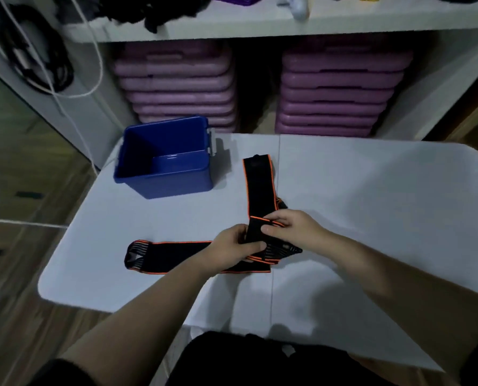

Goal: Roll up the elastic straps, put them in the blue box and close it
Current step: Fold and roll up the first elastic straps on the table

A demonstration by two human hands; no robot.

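Two black elastic straps with orange edging lie crossed on the white table [371, 190]. The near strap [176, 254] runs flat from left to right, while the far strap [257, 185] stretches away from the person, its near end lifted at the crossing. Both hands meet there: the left hand [232, 246] has its grip pinched on that end from below, and the right hand [290, 227] has its grip clamped on the fold from above, seemingly to start a tight first turn. Keeping the rest laid out straight should let the roll feed evenly. The blue box [162, 160] stands open and empty at the table's far left, within reach; no lid is visible
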